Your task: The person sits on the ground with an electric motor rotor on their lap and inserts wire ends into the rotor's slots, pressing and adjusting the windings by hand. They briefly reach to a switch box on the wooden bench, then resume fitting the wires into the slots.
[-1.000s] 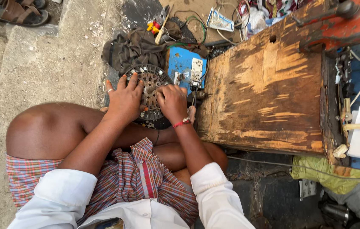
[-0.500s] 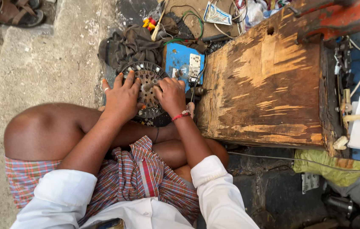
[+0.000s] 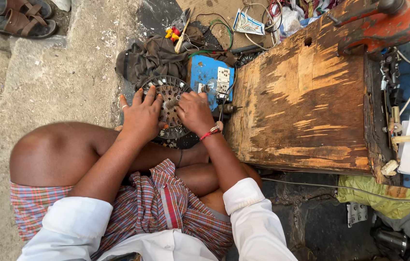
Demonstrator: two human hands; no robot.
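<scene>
A round, dark metal fan motor core point(image 3: 165, 92) with slots around its rim lies on the ground in front of my crossed legs. My left hand point(image 3: 140, 117) lies flat on its left side, fingers spread. My right hand point(image 3: 196, 112) rests on its right side, fingers curled by the central shaft. Whether that hand grips a small part is hidden.
A blue switch box point(image 3: 211, 77) with a white socket sits just beyond the core. A worn wooden bench point(image 3: 306, 96) stands to the right. A dark cloth point(image 3: 151, 58), wires and small tools lie beyond. Sandals point(image 3: 16, 17) are at the far left.
The view has shifted slightly. Both hands stay on the core, with the fingers of my right hand moved a little nearer the centre.
</scene>
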